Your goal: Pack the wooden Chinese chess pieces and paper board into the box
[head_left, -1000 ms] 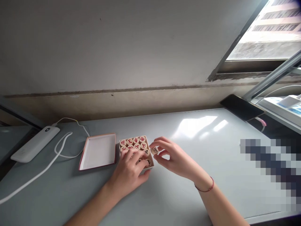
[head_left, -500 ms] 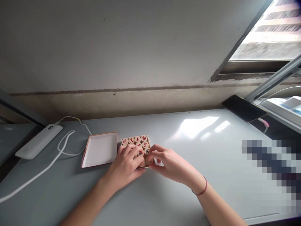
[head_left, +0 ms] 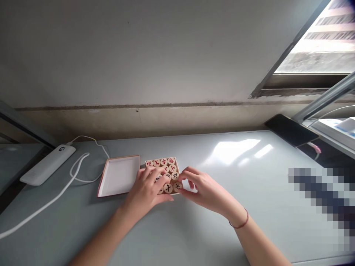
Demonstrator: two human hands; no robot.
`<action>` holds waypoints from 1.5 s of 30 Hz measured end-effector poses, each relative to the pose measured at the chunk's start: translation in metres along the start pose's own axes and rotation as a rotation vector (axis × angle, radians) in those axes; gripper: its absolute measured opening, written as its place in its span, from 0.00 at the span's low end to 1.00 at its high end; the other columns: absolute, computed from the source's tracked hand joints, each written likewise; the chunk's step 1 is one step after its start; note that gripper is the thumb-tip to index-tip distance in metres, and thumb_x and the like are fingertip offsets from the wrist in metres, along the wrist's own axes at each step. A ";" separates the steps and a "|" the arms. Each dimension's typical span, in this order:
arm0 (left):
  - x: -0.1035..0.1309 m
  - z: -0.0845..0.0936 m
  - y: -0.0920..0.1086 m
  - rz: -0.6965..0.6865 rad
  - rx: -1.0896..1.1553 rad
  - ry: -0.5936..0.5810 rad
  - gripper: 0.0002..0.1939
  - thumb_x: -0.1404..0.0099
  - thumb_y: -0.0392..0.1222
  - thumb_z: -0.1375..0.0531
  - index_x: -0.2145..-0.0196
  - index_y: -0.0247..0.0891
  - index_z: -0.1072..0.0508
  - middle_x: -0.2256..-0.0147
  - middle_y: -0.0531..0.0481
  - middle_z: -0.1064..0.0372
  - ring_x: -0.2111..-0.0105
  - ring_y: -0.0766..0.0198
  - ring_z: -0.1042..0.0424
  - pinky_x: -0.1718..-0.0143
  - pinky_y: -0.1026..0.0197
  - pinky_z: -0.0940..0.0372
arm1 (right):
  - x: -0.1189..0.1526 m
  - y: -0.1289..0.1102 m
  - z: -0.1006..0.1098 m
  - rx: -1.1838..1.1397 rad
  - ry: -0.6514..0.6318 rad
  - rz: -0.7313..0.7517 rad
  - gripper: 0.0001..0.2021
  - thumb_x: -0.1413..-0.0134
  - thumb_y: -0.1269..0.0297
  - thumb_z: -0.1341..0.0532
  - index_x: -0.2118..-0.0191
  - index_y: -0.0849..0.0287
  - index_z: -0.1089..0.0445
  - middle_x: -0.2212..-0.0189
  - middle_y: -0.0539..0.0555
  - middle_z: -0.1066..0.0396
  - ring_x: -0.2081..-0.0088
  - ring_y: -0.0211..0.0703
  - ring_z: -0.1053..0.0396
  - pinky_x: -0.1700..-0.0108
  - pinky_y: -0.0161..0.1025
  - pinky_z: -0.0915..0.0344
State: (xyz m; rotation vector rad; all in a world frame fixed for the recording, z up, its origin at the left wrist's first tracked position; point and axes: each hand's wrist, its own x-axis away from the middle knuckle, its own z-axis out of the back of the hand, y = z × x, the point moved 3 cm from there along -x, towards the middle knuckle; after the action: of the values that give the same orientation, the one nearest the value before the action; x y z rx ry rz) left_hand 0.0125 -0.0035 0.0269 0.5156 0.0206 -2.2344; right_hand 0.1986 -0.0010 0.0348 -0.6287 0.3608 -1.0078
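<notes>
An open box [head_left: 179, 167] of round wooden Chinese chess pieces lies on the table, packed in rows. Red characters mark the pieces at the back, such as a red-marked piece [head_left: 171, 161], and black ones those nearer me. My left hand [head_left: 151, 186] rests over the box's left part, fingers apart, hiding several pieces. At the box's right edge, my right hand [head_left: 195, 183] has thumb and forefinger apart beside the near-right corner piece [head_left: 177, 187], which sits in the box; the thumb tip is at its edge. Left of the box lies its shallow lid [head_left: 119, 176], inside facing up.
A white power bank [head_left: 47, 164] with a white cable [head_left: 59, 194] lies at the left. A black flat device [head_left: 291, 129] sits at the back right, by a metal frame bar [head_left: 321, 98]. A wall [head_left: 155, 66] closes off the table's far edge. A blurred patch covers the right side.
My right thumb and forefinger have parted from the near-right corner piece, whose character now shows. My left fingers have drawn back left, uncovering pieces in the near row. The view has shifted slightly.
</notes>
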 end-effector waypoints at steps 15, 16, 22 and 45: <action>0.011 0.014 -0.061 0.610 -0.302 -0.267 0.16 0.34 0.38 0.54 0.75 0.38 0.31 0.73 0.49 0.28 0.73 0.60 0.30 0.71 0.60 0.46 | -0.002 0.007 0.004 -0.021 0.136 -0.026 0.07 0.39 0.62 0.47 0.61 0.55 0.33 0.67 0.52 0.32 0.73 0.35 0.34 0.72 0.35 0.35; 0.010 0.020 -0.059 0.597 -0.331 -0.219 0.16 0.34 0.38 0.54 0.76 0.38 0.32 0.74 0.49 0.29 0.73 0.60 0.30 0.70 0.59 0.46 | -0.003 0.007 0.005 -0.025 0.158 -0.020 0.07 0.39 0.62 0.47 0.62 0.55 0.33 0.67 0.52 0.32 0.73 0.35 0.35 0.72 0.35 0.35; 0.010 0.072 -0.038 0.568 -0.074 0.283 0.13 0.32 0.44 0.54 0.68 0.40 0.33 0.73 0.50 0.30 0.72 0.62 0.32 0.68 0.61 0.42 | -0.005 0.006 0.004 -0.088 0.404 -0.004 0.08 0.38 0.61 0.47 0.57 0.55 0.36 0.63 0.55 0.31 0.64 0.41 0.33 0.65 0.38 0.33; 0.009 0.011 -0.045 0.889 0.419 -0.249 0.21 0.34 0.52 0.56 0.50 0.43 0.35 0.69 0.50 0.26 0.68 0.57 0.27 0.69 0.62 0.38 | -0.011 0.009 -0.025 -0.629 0.124 -0.366 0.23 0.41 0.49 0.48 0.44 0.55 0.40 0.79 0.46 0.38 0.77 0.37 0.41 0.74 0.35 0.40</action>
State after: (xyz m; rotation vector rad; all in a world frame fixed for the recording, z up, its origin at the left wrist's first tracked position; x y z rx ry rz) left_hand -0.0295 0.0174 0.0272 0.3549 -0.6854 -1.3987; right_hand 0.1855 0.0039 0.0095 -1.2339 0.7015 -1.2928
